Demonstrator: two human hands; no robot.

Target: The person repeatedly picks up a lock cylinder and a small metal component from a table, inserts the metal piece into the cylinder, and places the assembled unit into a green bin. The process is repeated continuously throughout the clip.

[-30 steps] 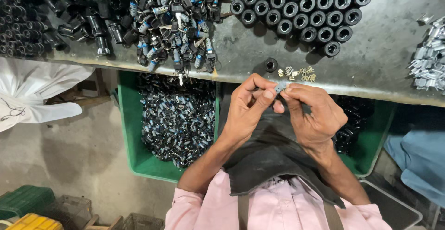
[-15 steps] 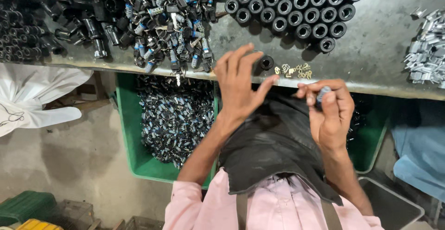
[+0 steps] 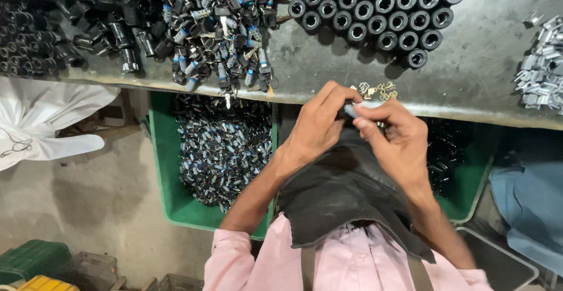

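Green bin of small parts sits under the table edge. Left hand and right hand meet just below that edge, both pinching one small dark cylinder part. Brass bits lie on the table just above.

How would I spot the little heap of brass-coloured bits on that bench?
Start at the grey metal workbench and find the block of black rings standing upright. Just below it, at the bench's front edge above the hands, lies the small cluster of brass-coloured pieces: the only golden parts among black and silver ones.
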